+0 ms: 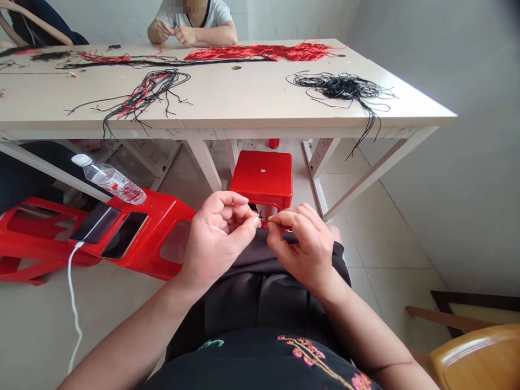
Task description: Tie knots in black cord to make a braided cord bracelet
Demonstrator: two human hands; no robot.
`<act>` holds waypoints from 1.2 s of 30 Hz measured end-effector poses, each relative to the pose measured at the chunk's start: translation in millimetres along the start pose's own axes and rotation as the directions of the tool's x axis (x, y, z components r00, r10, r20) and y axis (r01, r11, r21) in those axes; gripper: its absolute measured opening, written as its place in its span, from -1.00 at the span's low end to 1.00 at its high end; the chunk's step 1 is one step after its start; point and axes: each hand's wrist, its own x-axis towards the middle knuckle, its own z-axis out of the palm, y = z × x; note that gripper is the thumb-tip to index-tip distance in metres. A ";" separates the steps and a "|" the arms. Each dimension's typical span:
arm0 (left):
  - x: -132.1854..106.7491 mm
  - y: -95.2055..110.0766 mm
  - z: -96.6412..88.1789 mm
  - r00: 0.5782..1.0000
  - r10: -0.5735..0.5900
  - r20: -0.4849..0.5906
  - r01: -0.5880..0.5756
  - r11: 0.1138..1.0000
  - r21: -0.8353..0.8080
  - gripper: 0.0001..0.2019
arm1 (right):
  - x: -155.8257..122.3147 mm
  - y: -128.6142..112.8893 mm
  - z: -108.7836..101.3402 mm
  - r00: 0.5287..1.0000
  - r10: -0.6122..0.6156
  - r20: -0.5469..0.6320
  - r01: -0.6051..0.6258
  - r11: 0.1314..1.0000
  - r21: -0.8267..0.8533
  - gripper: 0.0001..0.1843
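My left hand (221, 233) and my right hand (303, 244) meet above my lap, both with fingers pinched. Between the fingertips sits a small black and red knotted cord (263, 218), held from both sides. My knees, in dark cloth, lie just below the hands. Most of the cord is hidden by my fingers.
A long pale table (227, 97) carries bundles of red cords (264, 52), a black cord tangle (343, 86) and a mixed bundle (144, 95). A red stool (263, 174) stands under it. A tipped red stool (162, 227) holds a water bottle (109, 179) and two phones (109, 230). Another person (193, 24) works across the table. A wooden chair (475, 355) is at right.
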 end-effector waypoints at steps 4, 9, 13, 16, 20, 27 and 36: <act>-2.1 1.0 0.2 0.999 0.020 0.030 -0.021 0.999 0.024 -0.75 | 0.1 -1.2 0.6 0.999 -0.028 0.019 0.028 0.999 -0.025 -0.85; -7.5 -1.4 0.2 0.996 0.070 0.063 -0.075 0.994 0.078 -0.72 | -0.3 0.6 2.2 0.996 -0.079 0.035 0.083 0.991 -0.107 -0.81; -8.7 -2.1 1.7 0.994 0.074 0.079 -0.080 0.994 0.071 -0.73 | 0.6 2.0 2.2 0.994 -0.110 0.020 0.112 0.988 -0.108 -0.77; -7.3 -1.6 3.3 0.997 0.037 0.074 -0.037 0.999 -0.003 -0.74 | 1.3 1.9 1.1 0.999 -0.039 -0.035 0.038 0.998 -0.049 -0.77; -4.5 -1.4 4.3 0.998 -0.022 0.053 0.027 0.995 -0.095 -0.74 | 0.8 0.2 -0.3 0.997 0.013 -0.078 -0.015 1.000 -0.023 -0.79; -3.7 -2.0 4.9 0.997 0.046 0.057 -0.042 0.996 -0.074 -0.72 | -0.6 -0.2 1.5 0.999 -0.036 -0.017 0.035 0.998 -0.059 -0.81; -4.4 -6.9 5.9 0.991 0.123 0.044 -0.122 0.992 -0.008 -0.76 | 0.1 2.4 1.1 0.994 -0.110 -0.025 0.106 0.985 -0.136 -0.76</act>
